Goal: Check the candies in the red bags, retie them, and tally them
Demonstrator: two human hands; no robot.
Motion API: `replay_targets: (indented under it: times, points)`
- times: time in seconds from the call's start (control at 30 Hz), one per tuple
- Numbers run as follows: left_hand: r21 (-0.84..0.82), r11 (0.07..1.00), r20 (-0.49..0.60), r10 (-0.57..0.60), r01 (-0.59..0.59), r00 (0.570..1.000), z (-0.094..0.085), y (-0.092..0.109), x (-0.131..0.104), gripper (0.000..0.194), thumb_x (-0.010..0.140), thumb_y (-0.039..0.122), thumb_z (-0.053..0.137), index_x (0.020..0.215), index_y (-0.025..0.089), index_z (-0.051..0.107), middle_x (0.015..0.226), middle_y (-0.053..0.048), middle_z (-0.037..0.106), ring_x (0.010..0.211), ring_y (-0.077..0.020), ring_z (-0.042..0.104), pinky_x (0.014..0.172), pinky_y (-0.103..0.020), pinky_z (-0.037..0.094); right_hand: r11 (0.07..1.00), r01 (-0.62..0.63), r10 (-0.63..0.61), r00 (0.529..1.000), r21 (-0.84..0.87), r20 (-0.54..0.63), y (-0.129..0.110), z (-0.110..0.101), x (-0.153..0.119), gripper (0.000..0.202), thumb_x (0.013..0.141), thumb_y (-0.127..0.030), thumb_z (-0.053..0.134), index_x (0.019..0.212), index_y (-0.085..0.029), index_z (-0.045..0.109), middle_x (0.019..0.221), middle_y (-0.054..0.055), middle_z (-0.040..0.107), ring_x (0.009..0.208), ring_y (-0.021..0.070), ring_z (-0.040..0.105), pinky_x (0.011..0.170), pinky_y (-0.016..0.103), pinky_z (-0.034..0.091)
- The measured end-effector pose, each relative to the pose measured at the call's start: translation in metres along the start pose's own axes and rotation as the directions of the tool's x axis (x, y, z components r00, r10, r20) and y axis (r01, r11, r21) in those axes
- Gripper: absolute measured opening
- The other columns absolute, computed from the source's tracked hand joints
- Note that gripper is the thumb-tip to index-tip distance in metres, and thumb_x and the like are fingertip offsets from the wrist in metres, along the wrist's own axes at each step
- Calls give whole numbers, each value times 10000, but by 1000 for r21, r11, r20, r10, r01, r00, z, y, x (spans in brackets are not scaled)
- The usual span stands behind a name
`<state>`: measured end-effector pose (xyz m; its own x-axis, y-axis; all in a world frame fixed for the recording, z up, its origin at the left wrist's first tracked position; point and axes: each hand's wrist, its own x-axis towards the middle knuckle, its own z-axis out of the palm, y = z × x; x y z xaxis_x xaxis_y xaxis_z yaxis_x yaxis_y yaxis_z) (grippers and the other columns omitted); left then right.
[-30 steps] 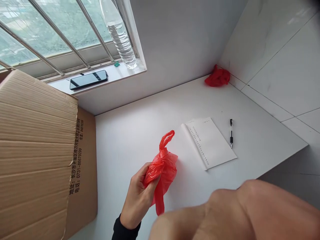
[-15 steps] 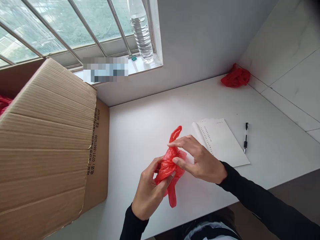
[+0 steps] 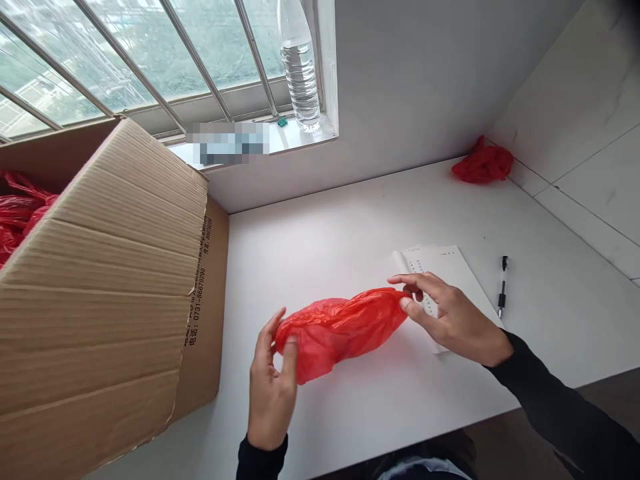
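Count, L to R: 1 cardboard box (image 3: 125, 267) w/ flap up and printed side, holding more red plastic (image 3: 20, 213), no. of pcs can't be told; 1 water bottle (image 3: 303, 80) upright on the sill (image 3: 327, 127), 1 small green bit (image 3: 282, 122) beside it, plus 1 blurred-out item (image 3: 233, 143); 1 notebook (image 3: 460, 270), 1 pen (image 3: 503, 287) just R of it, and 1 crumpled bag (image 3: 483, 165) in the far R corner of the white table (image 3: 310, 247). 1 red bag (image 3: 345, 333) is in use, stretched lengthwise btwn 2 hands over the table's near-middle, R end by the notebook; can't tell if its underside touches the tabletop. Hands are well apart. L hand (image 3: 273, 387) is part-curled, thumb in front, fingers behind, loosely gripping the bag's L end. R hand (image 3: 453, 317) pinches the other end btwn thumb & fingers, index finger stretched out. Both wrists in blk sleeves (image 3: 560, 407).
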<state>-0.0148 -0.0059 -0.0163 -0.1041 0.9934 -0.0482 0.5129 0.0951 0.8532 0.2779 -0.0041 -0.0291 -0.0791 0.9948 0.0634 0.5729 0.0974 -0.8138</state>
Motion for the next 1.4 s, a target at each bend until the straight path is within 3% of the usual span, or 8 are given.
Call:
replay_targets:
  times: [0.1,0.2,0.33,0.47,0.63,0.8,0.97,1.4]
  points:
    - [227,927,14,304,-300,952,13,6,-1,616,919,339,644,1503,302,451,1454,-94,532,1358,-293,465,1103,-457,416,999,34,-36,997,20,71,-6,6,-3,265,972,-436,606,1195,-295,624,1001,29,671,941,230,610,862,421,521]
    - [277,877,40,397,-392,917,24,16,2,382,875,340,708,1253,292,683,1129,-76,665,1105,-277,574,967,-432,487,997,25,-29,998,75,58,-14,10,-6,197,1020,-444,520,1012,-279,627,923,13,656,879,204,601,774,363,506]
    - [199,938,-101,309,-285,946,19,23,6,128,935,364,647,954,253,709,877,-29,669,843,-205,609,764,-326,510,959,-183,194,981,215,-30,-8,1,-11,236,1036,-493,466,1025,-283,572,944,5,657,897,197,629,623,301,464]
    - [-35,995,-180,84,-92,980,7,28,1,206,958,429,603,1003,238,665,956,-32,674,867,-192,637,725,-279,522,945,-238,265,959,224,-99,-3,-4,-19,205,1019,-450,515,1161,-306,550,1144,20,666,1035,220,635,815,364,516]
    - [-291,955,-79,28,-50,996,8,34,-8,228,902,415,665,1035,247,585,1064,-60,665,975,-233,671,758,-311,569,984,143,-72,866,106,-495,-34,5,-26,306,953,-245,627,1242,-305,545,1184,37,613,1091,232,609,946,425,503]
    - [-228,972,-18,60,-63,998,10,36,-14,220,890,365,676,1010,253,529,1142,-63,646,1097,-248,643,887,-365,541,857,489,-505,859,-161,-82,-60,19,-15,286,992,-135,555,1272,-195,552,1137,76,667,1043,231,617,929,427,518]
    - [17,988,-34,156,-155,987,14,41,-21,355,877,379,726,1175,294,554,1231,-48,612,1157,-230,599,970,-373,496,825,494,-496,866,-273,70,-60,31,-8,154,1023,-134,463,1071,-174,604,853,39,651,793,208,590,751,407,551]
    - [83,964,-130,263,-254,956,18,34,-16,120,976,289,612,1043,328,704,1198,-13,620,1134,-161,606,840,-248,529,860,345,-343,936,-376,74,-51,39,-4,264,968,-98,478,1197,-159,593,1163,103,653,1052,272,602,940,491,549]
